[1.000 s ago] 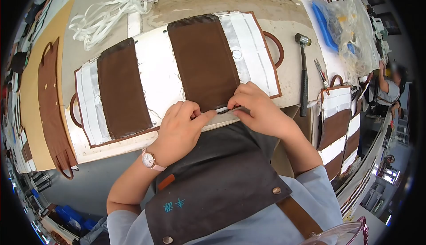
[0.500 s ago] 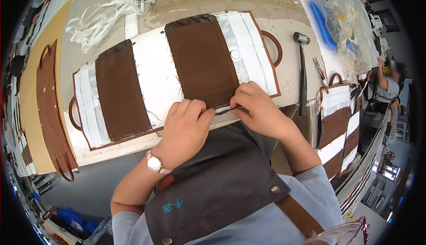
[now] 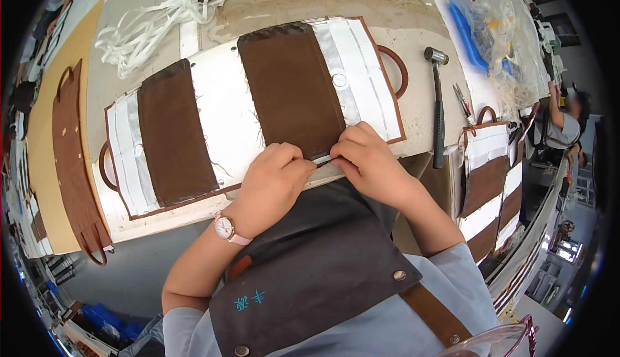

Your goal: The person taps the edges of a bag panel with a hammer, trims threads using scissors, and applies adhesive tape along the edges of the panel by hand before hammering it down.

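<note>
Bag panel point(image 3: 226, 108): flat on the worktop point(image 3: 403, 8), lower edge along the near side, brown handles point(image 3: 405, 73) at both ends.
Brown handled piece point(image 3: 72, 157): far left, on a tan board point(image 3: 44, 176), apart from the panel.
White tape point(image 3: 145, 34): loose tangle beyond the panel's left half.
Left hand point(image 3: 274, 179): fingers pinched on the panel's lower edge, below the wider brown strip point(image 3: 294, 89).
Right hand point(image 3: 368, 166): just beside the left, fingers clamped on that edge.
Hammer point(image 3: 438, 108): right of the panel, head away from the person.
</note>
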Motion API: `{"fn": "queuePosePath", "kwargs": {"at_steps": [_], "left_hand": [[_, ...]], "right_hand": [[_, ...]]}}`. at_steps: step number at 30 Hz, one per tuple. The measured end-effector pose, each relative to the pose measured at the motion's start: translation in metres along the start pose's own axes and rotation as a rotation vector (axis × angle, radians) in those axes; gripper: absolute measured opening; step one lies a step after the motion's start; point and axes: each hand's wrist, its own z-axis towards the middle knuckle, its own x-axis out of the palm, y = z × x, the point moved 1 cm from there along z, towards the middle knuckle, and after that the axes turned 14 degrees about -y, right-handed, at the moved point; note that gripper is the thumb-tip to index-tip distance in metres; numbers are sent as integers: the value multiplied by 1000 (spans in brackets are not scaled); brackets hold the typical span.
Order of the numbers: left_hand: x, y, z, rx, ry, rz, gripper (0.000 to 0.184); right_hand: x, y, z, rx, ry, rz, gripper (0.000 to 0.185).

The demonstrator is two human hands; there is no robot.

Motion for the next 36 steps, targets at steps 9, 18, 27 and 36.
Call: {"fn": "queuePosePath", "kwargs": {"at_steps": [9,18,27,36], "left_hand": [[9,-11,-1,-39,-31,54,18],[9,-11,1,-115,-41,27,15],[9,-13,2,-142,-41,83,11],[-3,-13,-2,-265,-1,65,15]], "right_hand": [[6,1,-6,-62,-52,12,14],[19,4,-4,-68,-97,-112,13],[15,8,0,6,-41,-81,14],[17,6,-4,11,-68,-29,18]]}}
